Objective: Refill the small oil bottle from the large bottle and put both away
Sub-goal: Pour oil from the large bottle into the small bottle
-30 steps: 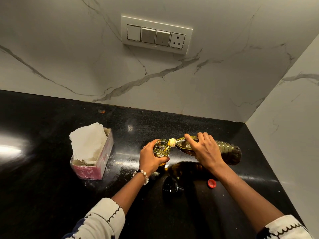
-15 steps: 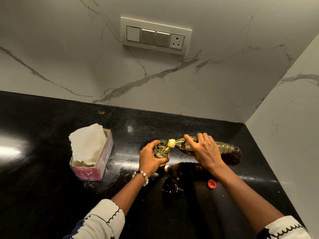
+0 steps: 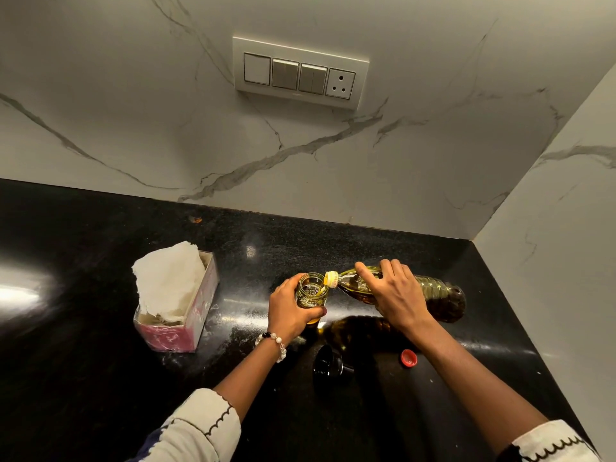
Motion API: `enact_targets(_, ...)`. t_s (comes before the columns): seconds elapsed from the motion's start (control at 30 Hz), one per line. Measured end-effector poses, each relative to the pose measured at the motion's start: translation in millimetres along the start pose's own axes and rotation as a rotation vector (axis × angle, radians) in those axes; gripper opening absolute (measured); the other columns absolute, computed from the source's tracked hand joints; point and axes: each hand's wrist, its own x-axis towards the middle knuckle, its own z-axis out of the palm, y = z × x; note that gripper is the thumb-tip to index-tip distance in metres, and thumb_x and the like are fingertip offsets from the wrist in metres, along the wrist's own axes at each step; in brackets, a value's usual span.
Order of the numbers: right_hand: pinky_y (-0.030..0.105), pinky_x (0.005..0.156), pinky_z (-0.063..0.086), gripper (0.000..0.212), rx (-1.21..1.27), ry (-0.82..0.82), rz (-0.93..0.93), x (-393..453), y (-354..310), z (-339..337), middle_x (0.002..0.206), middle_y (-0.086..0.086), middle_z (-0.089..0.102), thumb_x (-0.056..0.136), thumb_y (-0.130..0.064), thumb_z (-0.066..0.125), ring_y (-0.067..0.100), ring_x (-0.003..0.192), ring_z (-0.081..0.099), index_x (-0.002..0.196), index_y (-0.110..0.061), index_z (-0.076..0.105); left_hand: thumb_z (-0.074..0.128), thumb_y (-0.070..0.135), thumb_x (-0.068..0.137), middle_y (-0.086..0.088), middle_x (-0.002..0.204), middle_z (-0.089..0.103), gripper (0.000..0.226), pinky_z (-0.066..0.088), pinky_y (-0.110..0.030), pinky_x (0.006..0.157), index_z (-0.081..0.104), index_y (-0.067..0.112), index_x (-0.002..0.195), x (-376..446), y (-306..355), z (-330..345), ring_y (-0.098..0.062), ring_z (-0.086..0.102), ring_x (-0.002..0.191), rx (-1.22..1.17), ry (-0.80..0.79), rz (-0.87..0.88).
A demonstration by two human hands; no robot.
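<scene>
Steadying the small oil bottle (image 3: 311,291) upright on the black tabletop (image 3: 83,361), the left hand (image 3: 293,311) wrapped it so the stream landed inside. The right hand (image 3: 396,295) gripped the large bottle (image 3: 433,295), tipped sideways, mouth at the rim. Fingers hid the fill level.

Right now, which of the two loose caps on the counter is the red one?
The small red cap, lying right of the black cap and just below the right hand; the other cap is black and bigger.
</scene>
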Motion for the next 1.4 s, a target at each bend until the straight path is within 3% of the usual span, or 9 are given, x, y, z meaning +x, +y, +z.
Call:
enact_targets(0.63, 0.038, 0.057, 0.051, 0.076, -0.01, -0.001, 0.007, 0.4, -0.7, -3.0, 0.082, 0.02, 0.06, 0.056, -0.001, 0.086, 0.031, 0.069, 0.059, 0.126, -0.014, 0.058, 0.091, 0.029, 0.054, 0.003, 0.115, 0.065, 0.076, 0.049, -0.032, 0.093, 0.06, 0.019, 0.123, -0.2, -0.3, -0.5, -0.014, 0.059, 0.105, -0.011, -0.005, 0.005)
enact_targets(1.4, 0.037, 0.057, 0.052, 0.075, -0.013, -0.021, 0.004, -0.2, -0.7, -7.1, 0.084, 0.021, 0.06, 0.056, -0.003, 0.086, 0.031, 0.07, 0.06, 0.125, -0.013, 0.059, 0.09, 0.03, 0.053, 0.003, 0.115, 0.065, 0.076, 0.05, -0.039, 0.094, 0.06, 0.022, 0.122, -0.3, -0.5, -0.8, -0.015, 0.059, 0.105, -0.016, -0.011, -0.001)
